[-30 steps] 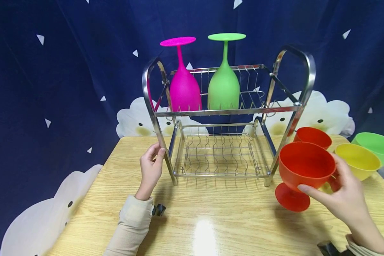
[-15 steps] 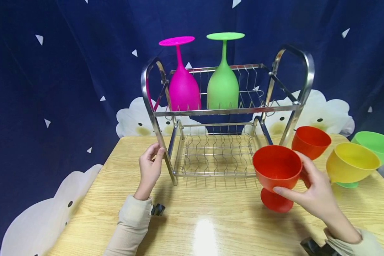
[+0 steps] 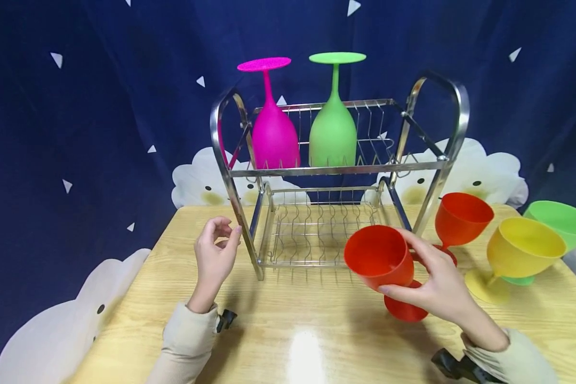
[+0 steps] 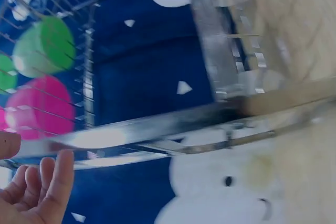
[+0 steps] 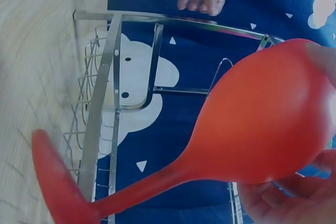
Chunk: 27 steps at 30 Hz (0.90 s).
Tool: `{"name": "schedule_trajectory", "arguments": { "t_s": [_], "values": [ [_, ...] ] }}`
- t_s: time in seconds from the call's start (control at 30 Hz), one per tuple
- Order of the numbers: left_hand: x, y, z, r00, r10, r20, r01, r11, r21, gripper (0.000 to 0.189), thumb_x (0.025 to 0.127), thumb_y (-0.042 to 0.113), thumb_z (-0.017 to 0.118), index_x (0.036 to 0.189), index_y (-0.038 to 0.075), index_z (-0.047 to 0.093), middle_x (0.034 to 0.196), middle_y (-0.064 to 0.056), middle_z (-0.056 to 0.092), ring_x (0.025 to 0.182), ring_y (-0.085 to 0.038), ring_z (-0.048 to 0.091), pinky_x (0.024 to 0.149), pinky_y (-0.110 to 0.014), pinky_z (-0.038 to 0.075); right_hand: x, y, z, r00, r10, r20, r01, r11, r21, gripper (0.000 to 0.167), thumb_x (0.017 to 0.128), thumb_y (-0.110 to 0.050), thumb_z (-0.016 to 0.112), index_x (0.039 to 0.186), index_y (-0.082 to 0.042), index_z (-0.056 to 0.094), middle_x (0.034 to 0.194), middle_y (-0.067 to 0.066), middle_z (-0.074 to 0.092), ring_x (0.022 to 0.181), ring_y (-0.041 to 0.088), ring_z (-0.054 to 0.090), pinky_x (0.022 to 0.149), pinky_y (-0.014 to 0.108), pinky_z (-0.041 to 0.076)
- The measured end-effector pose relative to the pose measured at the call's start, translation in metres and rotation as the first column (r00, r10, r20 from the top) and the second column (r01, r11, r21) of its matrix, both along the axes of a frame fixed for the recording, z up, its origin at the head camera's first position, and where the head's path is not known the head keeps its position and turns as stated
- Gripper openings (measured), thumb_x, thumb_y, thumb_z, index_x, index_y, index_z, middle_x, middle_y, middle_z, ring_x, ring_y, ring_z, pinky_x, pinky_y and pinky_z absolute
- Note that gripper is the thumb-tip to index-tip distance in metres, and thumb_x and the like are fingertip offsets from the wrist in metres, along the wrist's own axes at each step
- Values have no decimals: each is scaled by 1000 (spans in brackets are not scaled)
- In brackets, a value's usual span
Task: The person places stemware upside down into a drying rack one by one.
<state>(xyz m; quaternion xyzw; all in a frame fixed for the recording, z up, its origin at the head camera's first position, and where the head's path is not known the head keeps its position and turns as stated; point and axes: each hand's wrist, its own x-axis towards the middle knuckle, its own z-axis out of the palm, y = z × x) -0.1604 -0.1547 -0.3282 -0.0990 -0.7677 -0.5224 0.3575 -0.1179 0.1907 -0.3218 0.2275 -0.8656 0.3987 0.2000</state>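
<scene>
A red goblet (image 3: 379, 256) is held by its bowl in my right hand (image 3: 437, 285), thumb on the near side and fingers on the far side. It leans with its mouth toward the left, in front of the rack's lower right. The right wrist view shows its stem and foot (image 5: 60, 182) off to the left. My left hand (image 3: 216, 256) hovers beside the left post of the metal dish rack (image 3: 336, 169), fingers loosely bent, holding nothing. A pink goblet (image 3: 274, 133) and a green goblet (image 3: 333, 128) stand upside down on the upper tier.
Right of the rack, a second red goblet (image 3: 463, 218), a yellow goblet (image 3: 525, 245) and another green goblet (image 3: 564, 221) stand upright on the wooden table (image 3: 269, 330). The lower wire tier (image 3: 326, 229) lies close to the tabletop. A blue curtain (image 3: 125, 106) hangs behind.
My right hand has carried the red goblet leftward, tipping its mouth further to the left. My left hand has drawn slightly left, away from the rack's post.
</scene>
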Motion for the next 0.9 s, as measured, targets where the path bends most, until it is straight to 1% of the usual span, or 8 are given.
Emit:
{"name": "schedule_trajectory", "arguments": {
  "t_s": [0.07, 0.13, 0.27, 0.33, 0.43, 0.57, 0.7, 0.9],
  "values": [
    [12, 6, 11, 999, -15, -43, 13, 999, -41, 17, 77, -13, 62, 91, -14, 54, 74, -19, 55, 66, -8, 54, 50, -13, 49, -1, -3, 1, 1000, 16, -3, -16, 1000, 25, 85, 54, -16, 88, 128, -9, 49, 110, 4, 60, 92, 10, 54, 69, 17, 51],
    [21, 12, 18, 996, -62, -71, 56, 994, -92, 19, 76, -15, 62, 92, -14, 54, 74, -20, 57, 67, -10, 55, 50, -17, 50, -3, -7, 2, 999, 39, -16, -38, 998, 49, 84, 54, -18, 88, 128, -9, 49, 111, 5, 59, 92, 16, 55, 67, 22, 53],
    [32, 26, 26, 972, -234, -10, 230, 961, -153, 28, 75, -13, 63, 102, -15, 54, 83, -23, 58, 72, -22, 58, 54, -29, 55, -7, -13, 2, 995, 94, -31, -91, 992, 86, 82, 55, -19, 87, 127, -7, 49, 112, 8, 58, 91, 22, 57, 63, 26, 54],
    [34, 34, 26, 948, -311, 71, 319, 937, -143, 36, 76, -10, 64, 109, -12, 52, 91, -23, 58, 77, -28, 59, 58, -32, 56, -8, -16, 1, 993, 110, -32, -106, 988, 114, 81, 55, -21, 87, 126, -8, 50, 112, 7, 57, 92, 21, 56, 61, 26, 53],
    [27, 44, 14, 901, -406, 154, 423, 900, -107, 47, 77, -1, 67, 121, -3, 50, 101, -18, 58, 86, -28, 59, 62, -30, 56, -10, -19, -1, 991, 122, -48, -113, 980, 163, 80, 55, -23, 86, 125, -10, 51, 113, 6, 57, 93, 21, 55, 61, 29, 53],
    [15, 54, -1, 852, -488, 192, 510, 855, -92, 56, 77, 8, 71, 127, 8, 47, 110, -11, 56, 93, -23, 58, 64, -28, 55, -14, -23, -1, 986, 144, -80, -126, 972, 199, 80, 54, -26, 86, 125, -12, 51, 114, 5, 57, 96, 22, 55, 61, 32, 54],
    [11, 62, -2, 817, -525, 237, 560, 821, -112, 60, 77, 11, 72, 130, 12, 45, 115, -9, 54, 97, -23, 57, 68, -29, 55, -16, -26, -2, 980, 171, -100, -143, 961, 238, 81, 54, -29, 86, 126, -14, 51, 115, 4, 57, 96, 22, 55, 62, 32, 54],
    [9, 73, -3, 752, -564, 341, 628, 770, -112, 68, 76, 18, 73, 135, 17, 40, 126, -2, 46, 104, -21, 52, 72, -29, 55, -17, -31, -2, 978, 177, -112, -129, 930, 343, 80, 53, -32, 84, 124, -12, 52, 111, 8, 56, 94, 24, 53, 61, 32, 53]
  ]
}}
